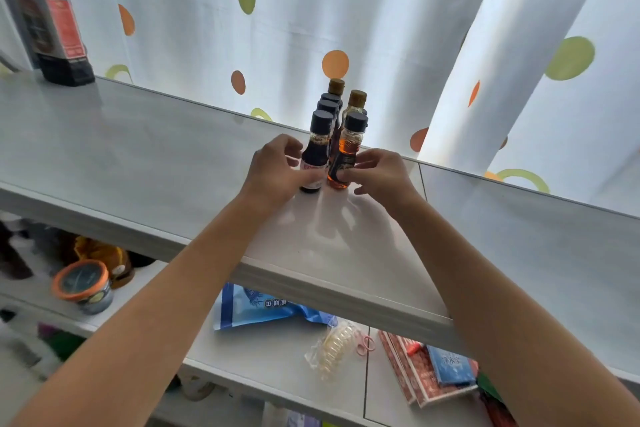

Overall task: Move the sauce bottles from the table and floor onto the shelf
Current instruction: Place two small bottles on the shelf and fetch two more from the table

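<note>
Several small sauce bottles stand in two rows on the white shelf (pixel 138 156), running back toward the curtain. My left hand (pixel 277 170) grips the front dark bottle (pixel 317 149), which has a dark cap and a pale label. My right hand (pixel 381 173) pinches the front amber bottle (pixel 348 152), dark-capped with a dark label. Both front bottles stand upright on the shelf, side by side. Behind them are more dark-capped bottles (pixel 329 104) and two with brown caps (pixel 356 99).
A large dark bottle (pixel 55 28) with a red label stands at the shelf's far left. A dotted curtain (pixel 381 10) hangs behind. The lower shelf holds an orange-lidded jar (pixel 83 284), a blue bag (pixel 256 308), a hair claw (pixel 332 347) and red boxes (pixel 426 378).
</note>
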Demonstrator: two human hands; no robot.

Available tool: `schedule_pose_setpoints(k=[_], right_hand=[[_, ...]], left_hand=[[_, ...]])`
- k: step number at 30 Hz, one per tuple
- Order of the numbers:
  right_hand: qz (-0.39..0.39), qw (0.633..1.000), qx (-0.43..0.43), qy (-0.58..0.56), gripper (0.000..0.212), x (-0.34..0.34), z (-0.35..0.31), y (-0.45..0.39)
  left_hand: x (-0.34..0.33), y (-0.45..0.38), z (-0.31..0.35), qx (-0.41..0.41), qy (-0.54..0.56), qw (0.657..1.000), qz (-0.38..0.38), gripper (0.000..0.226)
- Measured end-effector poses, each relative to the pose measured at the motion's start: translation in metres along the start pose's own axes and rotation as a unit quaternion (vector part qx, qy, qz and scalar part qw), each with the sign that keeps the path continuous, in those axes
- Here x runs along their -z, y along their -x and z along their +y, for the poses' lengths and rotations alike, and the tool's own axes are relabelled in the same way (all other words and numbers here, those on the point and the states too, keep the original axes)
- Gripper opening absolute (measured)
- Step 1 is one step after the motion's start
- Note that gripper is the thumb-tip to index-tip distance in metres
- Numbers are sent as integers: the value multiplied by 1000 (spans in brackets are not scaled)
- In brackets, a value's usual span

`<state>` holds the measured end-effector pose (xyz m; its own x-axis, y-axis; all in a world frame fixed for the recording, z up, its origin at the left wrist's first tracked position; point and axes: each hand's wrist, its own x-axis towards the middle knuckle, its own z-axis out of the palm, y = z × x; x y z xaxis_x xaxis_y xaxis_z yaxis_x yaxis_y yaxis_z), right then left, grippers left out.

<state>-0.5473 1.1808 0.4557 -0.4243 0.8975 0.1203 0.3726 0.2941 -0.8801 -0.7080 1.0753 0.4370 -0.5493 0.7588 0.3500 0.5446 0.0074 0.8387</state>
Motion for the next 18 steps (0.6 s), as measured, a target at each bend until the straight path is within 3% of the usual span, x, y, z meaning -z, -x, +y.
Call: schedule_pose_setpoints(k=[3,18], right_hand=[[-25,999,-4,24,35,1,5,-3],[12,1000,-1,28,24,-8,9,-18]], left_hand=[[1,2,-3,13,-16,999,-28,55],[-9,-2,3,20,-72,997,-1,50]])
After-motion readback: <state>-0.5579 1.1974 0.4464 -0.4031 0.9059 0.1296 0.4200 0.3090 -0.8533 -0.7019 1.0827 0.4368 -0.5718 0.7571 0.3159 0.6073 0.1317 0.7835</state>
